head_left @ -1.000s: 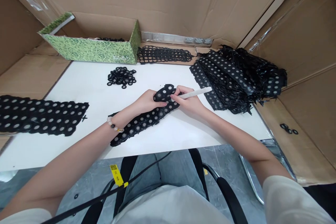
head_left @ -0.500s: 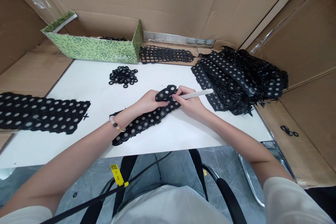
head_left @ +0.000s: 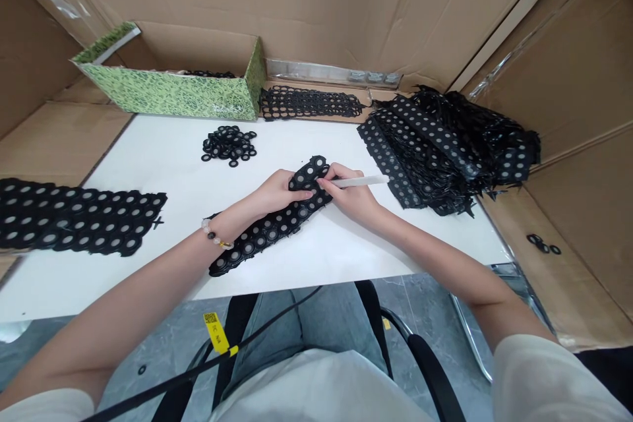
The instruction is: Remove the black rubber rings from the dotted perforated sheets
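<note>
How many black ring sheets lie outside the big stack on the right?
3: one sheet under the left hand and right hand, one sheet at the left of the white table, one sheet on cardboard behind it. Black pieces in the green box may be another.

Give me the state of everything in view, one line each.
Black ring strip: on the white table
Left hand: closed on the strip
Right hand: pinching a white stick
Loose black rings: in a small heap
Stacked strips: overlapping in a heap
Green patterned box: open-topped, black pieces inside
</note>
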The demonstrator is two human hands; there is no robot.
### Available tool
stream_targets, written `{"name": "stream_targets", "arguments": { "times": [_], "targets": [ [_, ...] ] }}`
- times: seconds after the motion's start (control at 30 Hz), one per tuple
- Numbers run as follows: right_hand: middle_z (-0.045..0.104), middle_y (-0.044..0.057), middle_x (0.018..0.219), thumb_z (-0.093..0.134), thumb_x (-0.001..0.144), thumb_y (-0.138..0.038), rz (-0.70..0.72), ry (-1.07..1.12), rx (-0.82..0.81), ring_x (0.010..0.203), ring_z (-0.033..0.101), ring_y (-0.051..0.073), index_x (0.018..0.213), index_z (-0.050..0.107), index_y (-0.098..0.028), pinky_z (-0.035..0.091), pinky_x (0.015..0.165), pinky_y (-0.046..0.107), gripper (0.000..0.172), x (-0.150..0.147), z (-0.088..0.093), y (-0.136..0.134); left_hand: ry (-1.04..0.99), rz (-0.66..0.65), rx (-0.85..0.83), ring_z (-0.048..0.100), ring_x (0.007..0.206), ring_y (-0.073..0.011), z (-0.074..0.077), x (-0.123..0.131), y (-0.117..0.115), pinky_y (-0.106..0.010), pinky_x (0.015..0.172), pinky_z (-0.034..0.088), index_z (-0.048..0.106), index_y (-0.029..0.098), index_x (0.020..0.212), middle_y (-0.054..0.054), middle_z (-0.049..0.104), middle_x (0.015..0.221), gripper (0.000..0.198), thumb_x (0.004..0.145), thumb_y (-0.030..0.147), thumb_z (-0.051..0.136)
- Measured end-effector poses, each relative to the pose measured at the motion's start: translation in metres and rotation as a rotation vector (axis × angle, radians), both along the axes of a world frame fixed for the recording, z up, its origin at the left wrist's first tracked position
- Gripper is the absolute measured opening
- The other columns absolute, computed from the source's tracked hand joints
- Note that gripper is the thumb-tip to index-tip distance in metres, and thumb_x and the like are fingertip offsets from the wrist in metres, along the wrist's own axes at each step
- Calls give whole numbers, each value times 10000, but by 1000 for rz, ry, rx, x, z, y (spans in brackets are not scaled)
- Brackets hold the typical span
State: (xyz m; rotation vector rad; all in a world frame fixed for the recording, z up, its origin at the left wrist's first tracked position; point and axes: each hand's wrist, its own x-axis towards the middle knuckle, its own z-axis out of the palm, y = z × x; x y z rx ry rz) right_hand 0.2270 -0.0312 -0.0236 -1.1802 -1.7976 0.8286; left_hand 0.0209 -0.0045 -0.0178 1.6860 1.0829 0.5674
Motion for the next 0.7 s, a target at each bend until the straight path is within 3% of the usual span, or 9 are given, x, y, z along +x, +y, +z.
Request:
{"name": "stream_targets", "arguments": {
  "times": [0.13,0.37,0.5,0.7],
  "targets": [
    [537,-39,599,661,872,-401,5,31,-21,587,446,134,714,541,-221,342,593,280,268,4,3,2,54,-24,30,587,705,-193,4,-3,4,-304,704,473,670,163,721,11,657,691,373,662,521,752],
    [588,-24,631,668,854,-377,85,120,-171,634,557,151,704,529,-215,407,609,274,260,11,14,3,157,19,197,661,854,-268,8,-9,12,-342,839,513,719,157,818,-41,770,884,399,708,541,712],
    [593,-21,628,669,844,-335,74,80,-126,630,536,141,681,527,-206,386,603,266,252,10,12,2,128,31,175,676,929,-288,7,-7,12,-360,881,514,741,146,911,-59,782,974,437,712,533,712],
    [614,-16,656,676,852,-367,49,138,-147,637,600,155,700,538,-209,397,588,270,259,7,10,0,111,61,79,657,821,-252,1,-1,5,-341,775,509,734,154,788,-20,759,814,407,574,491,817]
  ]
}}
